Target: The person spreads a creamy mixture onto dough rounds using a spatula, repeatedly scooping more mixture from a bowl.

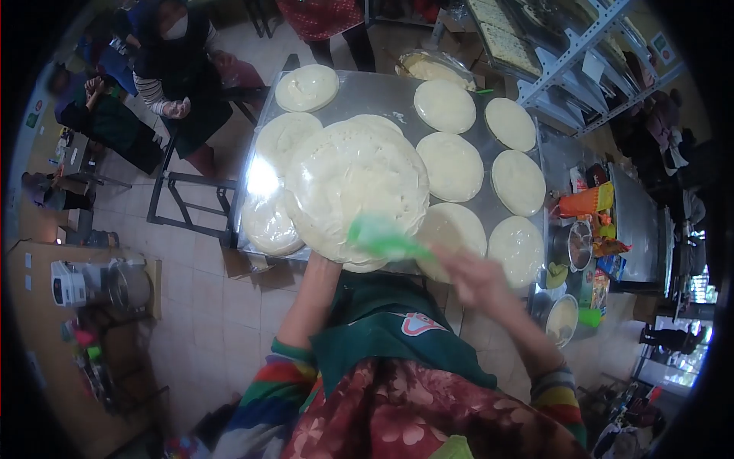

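A large pale round (pixel 355 191) with a glossy, wet-looking surface is raised above the metal tray, overlapping other rounds. My left hand (pixel 324 266) holds it from below; the fingers are hidden under it and only the wrist area shows. My right hand (pixel 470 279) is closed around the handle of a green tool (pixel 382 236), a brush or spatula blurred by motion. The tool's head lies over the lower right part of the raised round.
Several smaller pale rounds (pixel 449 167) lie on the metal tray (pixel 367 88). To the right are a metal bowl (pixel 562 320), an orange packet (pixel 585 200) and a shelving rack (pixel 562 65). Other people (pixel 183 73) are beyond the tray, at upper left and top.
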A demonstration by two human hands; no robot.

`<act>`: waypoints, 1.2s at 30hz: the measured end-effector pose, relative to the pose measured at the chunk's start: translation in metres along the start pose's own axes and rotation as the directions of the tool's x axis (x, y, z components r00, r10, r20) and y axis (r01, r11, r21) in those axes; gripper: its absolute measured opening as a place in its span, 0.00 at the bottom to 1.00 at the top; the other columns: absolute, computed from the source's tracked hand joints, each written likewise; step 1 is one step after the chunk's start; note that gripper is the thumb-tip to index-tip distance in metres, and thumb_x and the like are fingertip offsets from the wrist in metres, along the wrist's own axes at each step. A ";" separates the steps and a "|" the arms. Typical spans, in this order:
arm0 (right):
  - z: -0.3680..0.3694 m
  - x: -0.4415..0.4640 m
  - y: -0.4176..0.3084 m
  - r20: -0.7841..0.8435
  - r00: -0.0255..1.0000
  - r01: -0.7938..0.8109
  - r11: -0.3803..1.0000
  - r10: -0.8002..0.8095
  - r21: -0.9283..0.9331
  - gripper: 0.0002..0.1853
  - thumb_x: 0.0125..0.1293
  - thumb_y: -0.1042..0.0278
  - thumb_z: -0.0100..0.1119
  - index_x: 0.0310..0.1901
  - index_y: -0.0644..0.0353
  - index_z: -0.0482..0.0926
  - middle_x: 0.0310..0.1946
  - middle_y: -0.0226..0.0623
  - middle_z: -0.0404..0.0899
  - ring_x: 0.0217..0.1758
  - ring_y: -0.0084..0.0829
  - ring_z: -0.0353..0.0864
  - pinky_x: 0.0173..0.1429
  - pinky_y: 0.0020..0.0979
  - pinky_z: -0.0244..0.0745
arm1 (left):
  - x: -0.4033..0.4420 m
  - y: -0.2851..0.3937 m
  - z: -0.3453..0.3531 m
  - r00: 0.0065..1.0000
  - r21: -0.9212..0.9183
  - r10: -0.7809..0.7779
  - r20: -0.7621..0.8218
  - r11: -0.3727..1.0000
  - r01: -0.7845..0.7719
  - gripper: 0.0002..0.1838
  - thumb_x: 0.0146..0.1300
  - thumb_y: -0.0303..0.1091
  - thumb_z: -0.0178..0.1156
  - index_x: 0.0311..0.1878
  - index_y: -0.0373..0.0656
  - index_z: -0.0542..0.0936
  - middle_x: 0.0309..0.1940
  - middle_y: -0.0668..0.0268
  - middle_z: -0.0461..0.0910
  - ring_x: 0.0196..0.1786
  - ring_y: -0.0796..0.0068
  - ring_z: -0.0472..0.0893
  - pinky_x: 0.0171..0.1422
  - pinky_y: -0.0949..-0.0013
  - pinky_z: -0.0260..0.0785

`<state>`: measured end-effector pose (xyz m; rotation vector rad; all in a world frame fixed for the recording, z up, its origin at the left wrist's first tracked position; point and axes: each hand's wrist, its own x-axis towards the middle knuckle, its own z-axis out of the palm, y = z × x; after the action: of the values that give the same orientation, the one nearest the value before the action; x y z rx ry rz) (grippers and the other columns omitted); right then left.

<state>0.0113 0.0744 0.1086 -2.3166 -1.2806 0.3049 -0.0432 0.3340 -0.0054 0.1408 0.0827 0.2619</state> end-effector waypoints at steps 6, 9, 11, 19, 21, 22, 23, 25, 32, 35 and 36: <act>-0.006 0.018 0.027 -0.176 0.963 -0.130 0.923 0.204 0.362 0.22 0.59 0.81 0.50 0.56 0.56 0.75 0.23 0.37 0.71 0.24 0.25 0.70 0.32 0.22 0.67 | 0.008 0.004 0.001 1.000 -0.007 0.020 0.006 1.000 -0.020 0.29 0.68 0.53 0.41 0.66 0.45 0.60 0.62 0.57 0.65 0.62 0.58 0.67 0.64 0.53 0.64; 0.019 0.010 0.022 -0.136 0.962 -0.166 0.905 0.236 0.393 0.21 0.61 0.77 0.52 0.57 0.54 0.74 0.22 0.39 0.69 0.24 0.25 0.68 0.32 0.24 0.66 | 0.012 0.006 0.000 0.999 -0.015 0.032 0.015 0.999 -0.031 0.29 0.68 0.53 0.41 0.65 0.45 0.60 0.62 0.58 0.65 0.62 0.59 0.68 0.64 0.53 0.64; 0.015 0.009 -0.004 0.015 0.986 -0.159 0.900 0.168 0.406 0.21 0.62 0.75 0.54 0.58 0.52 0.73 0.21 0.37 0.69 0.25 0.23 0.69 0.33 0.24 0.68 | 0.015 0.009 -0.001 0.999 -0.015 0.046 0.012 0.999 -0.046 0.29 0.68 0.53 0.41 0.65 0.45 0.61 0.62 0.58 0.66 0.62 0.59 0.68 0.64 0.53 0.65; -0.005 0.030 0.040 0.454 0.819 -0.443 -0.115 0.350 0.889 0.21 0.71 0.64 0.44 0.63 0.60 0.64 0.20 0.30 0.67 0.11 0.11 0.54 0.14 0.13 0.48 | 0.065 0.050 -0.006 0.996 0.052 0.077 0.042 0.995 -0.079 0.28 0.68 0.53 0.41 0.64 0.45 0.62 0.61 0.59 0.67 0.61 0.59 0.69 0.63 0.54 0.65; 0.003 0.021 0.052 0.456 0.788 -0.387 -0.244 0.413 0.889 0.20 0.71 0.63 0.42 0.61 0.62 0.64 0.20 0.31 0.67 0.11 0.12 0.55 0.14 0.14 0.49 | 0.096 0.064 -0.010 0.995 0.074 0.064 0.071 0.995 -0.069 0.28 0.68 0.53 0.41 0.64 0.45 0.62 0.60 0.59 0.67 0.61 0.59 0.69 0.63 0.54 0.65; 0.008 0.017 0.057 0.460 0.759 -0.360 -0.291 0.461 0.886 0.19 0.72 0.63 0.41 0.59 0.63 0.64 0.20 0.33 0.68 0.11 0.13 0.55 0.13 0.15 0.50 | 0.116 0.069 -0.014 0.995 0.084 0.055 0.083 0.994 -0.062 0.28 0.68 0.53 0.41 0.64 0.45 0.63 0.60 0.59 0.68 0.61 0.59 0.69 0.63 0.54 0.66; 0.015 0.013 0.062 0.449 0.747 -0.323 -0.322 0.490 0.890 0.19 0.72 0.63 0.40 0.59 0.63 0.64 0.20 0.33 0.68 0.11 0.13 0.55 0.13 0.16 0.50 | 0.138 0.074 -0.019 0.994 0.096 0.043 0.101 0.994 -0.052 0.28 0.68 0.53 0.41 0.64 0.45 0.63 0.60 0.59 0.68 0.61 0.59 0.69 0.63 0.54 0.66; 0.029 0.004 0.068 0.434 0.713 -0.249 -0.381 0.551 0.891 0.18 0.72 0.64 0.39 0.58 0.64 0.65 0.20 0.33 0.68 0.11 0.14 0.55 0.14 0.16 0.51 | 0.186 0.080 -0.033 0.992 0.110 0.008 0.128 0.994 -0.023 0.28 0.68 0.52 0.41 0.64 0.45 0.63 0.60 0.60 0.68 0.60 0.59 0.70 0.63 0.54 0.66; 0.075 -0.011 0.050 0.305 0.495 -0.129 -0.278 0.814 0.952 0.18 0.69 0.60 0.45 0.54 0.61 0.68 0.20 0.32 0.69 0.10 0.16 0.58 0.14 0.19 0.54 | 0.344 0.063 -0.103 0.976 0.155 -0.118 0.182 0.984 0.090 0.27 0.68 0.52 0.42 0.63 0.45 0.64 0.59 0.60 0.69 0.60 0.60 0.70 0.62 0.54 0.67; 0.090 -0.012 0.045 0.408 0.350 -0.080 -0.407 0.843 0.910 0.16 0.68 0.61 0.46 0.54 0.59 0.70 0.20 0.32 0.70 0.10 0.17 0.59 0.14 0.19 0.55 | 0.394 0.055 -0.139 0.979 0.207 -0.147 0.143 0.971 0.116 0.27 0.68 0.52 0.42 0.63 0.45 0.65 0.59 0.61 0.70 0.59 0.60 0.71 0.62 0.54 0.67; 0.093 -0.007 0.042 0.416 0.314 -0.083 -0.412 0.854 0.907 0.16 0.68 0.62 0.47 0.53 0.58 0.70 0.20 0.32 0.71 0.10 0.17 0.60 0.13 0.18 0.55 | 0.406 0.055 -0.152 0.985 0.247 -0.146 0.095 0.962 0.119 0.27 0.68 0.52 0.42 0.63 0.45 0.65 0.59 0.61 0.70 0.59 0.60 0.71 0.62 0.54 0.67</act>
<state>0.0010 0.0765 0.0071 -1.0934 0.7836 0.5239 0.3190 0.5126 -0.1724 0.3900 0.0112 0.1081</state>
